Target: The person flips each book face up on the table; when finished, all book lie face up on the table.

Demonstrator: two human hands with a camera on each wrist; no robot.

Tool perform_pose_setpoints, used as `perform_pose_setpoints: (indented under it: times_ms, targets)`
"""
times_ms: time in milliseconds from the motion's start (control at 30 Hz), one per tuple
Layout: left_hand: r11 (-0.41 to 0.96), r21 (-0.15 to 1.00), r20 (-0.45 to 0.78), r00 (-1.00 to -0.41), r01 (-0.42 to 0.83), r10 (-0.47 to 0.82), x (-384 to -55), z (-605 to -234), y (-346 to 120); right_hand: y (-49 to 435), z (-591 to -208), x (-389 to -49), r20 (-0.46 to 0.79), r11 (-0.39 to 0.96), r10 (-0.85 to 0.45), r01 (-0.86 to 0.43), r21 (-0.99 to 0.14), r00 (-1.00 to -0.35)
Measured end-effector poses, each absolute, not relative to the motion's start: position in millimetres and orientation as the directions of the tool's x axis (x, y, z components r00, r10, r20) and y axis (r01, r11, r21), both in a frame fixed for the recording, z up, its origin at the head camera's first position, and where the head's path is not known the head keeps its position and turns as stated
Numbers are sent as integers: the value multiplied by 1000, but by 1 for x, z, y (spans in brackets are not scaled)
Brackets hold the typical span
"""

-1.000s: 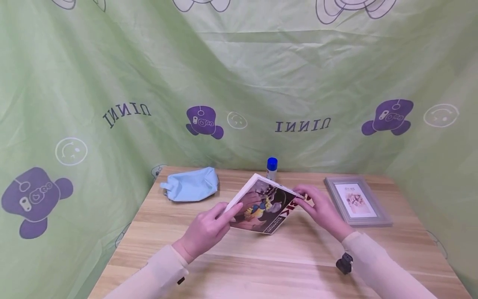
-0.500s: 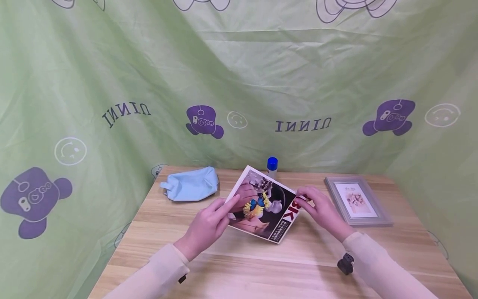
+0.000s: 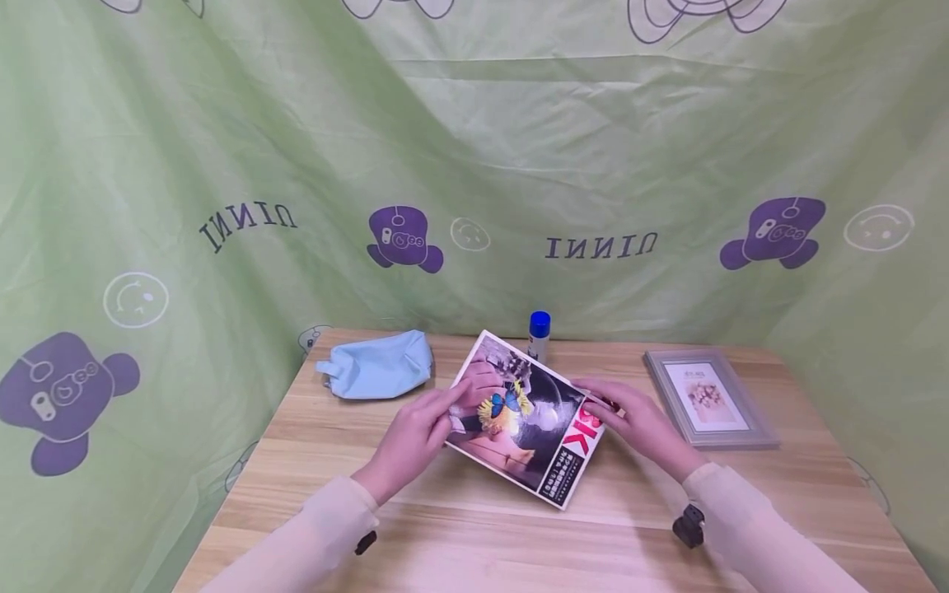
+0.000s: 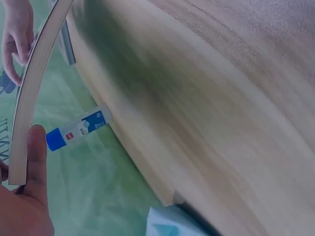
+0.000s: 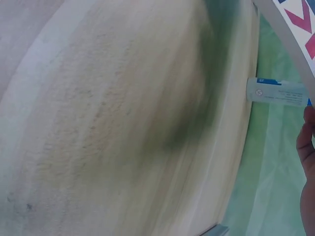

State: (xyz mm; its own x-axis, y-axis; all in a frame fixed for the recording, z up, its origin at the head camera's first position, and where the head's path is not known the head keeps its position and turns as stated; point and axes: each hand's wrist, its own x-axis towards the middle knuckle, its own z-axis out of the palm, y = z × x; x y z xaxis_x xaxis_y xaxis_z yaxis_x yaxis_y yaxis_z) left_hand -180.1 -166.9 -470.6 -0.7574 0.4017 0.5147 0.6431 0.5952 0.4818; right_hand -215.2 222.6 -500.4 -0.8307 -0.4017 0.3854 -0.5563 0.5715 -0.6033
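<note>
A thick paperback book [image 3: 511,412] with a dark picture cover, a blue butterfly and large red letters is held above the table, turned at an angle, cover toward the head camera. My left hand [image 3: 411,441] grips its left edge, thumb on the cover; the left wrist view shows a finger [image 4: 37,152] behind the book's pale page block [image 4: 30,93]. With the right hand [image 3: 638,420] I pinch the upper right edge near the red letters. Only part of that hand [image 5: 307,162] and a book corner [image 5: 290,39] appear in the right wrist view.
A glue stick [image 3: 539,329] with a blue cap stands upright behind the book. At the back left lies a light blue pouch [image 3: 381,366]; a grey picture frame [image 3: 708,399] lies on the right of the wooden table [image 3: 474,543]. Green printed cloth [image 3: 474,148] hangs behind.
The book has tipped so its cover faces the head camera more fully, its lower corner moving nearer to me. Both hands keep hold of it and have shifted only slightly.
</note>
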Motion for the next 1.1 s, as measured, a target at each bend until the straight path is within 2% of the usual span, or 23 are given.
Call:
perform_pose_setpoints:
  times_ms: [133, 333, 567, 833, 1100]
  targets:
    - [601, 553, 437, -815, 577, 381, -184, -475, -165, 226, -505, -215, 332, 589, -422, -533, -607, -844]
    - [602, 620, 363, -864, 504, 349, -189, -481, -160, 230, -513, -213, 258, 601, -451, -504, -620, -855]
    - [622, 710, 170, -938, 330, 302, -196, -493, -156, 231, -524, -214, 183, 626, -484, -484, -611, -856]
    - [611, 758, 23, -946, 228, 325, -203, -517, -158, 223, -532, -216, 114, 647, -554, -513, -564, -824]
    - [657, 700, 42, -935, 279, 353, -207, -532, -161, 219, -534, -215, 39, 689, -540, -468, -554, -841]
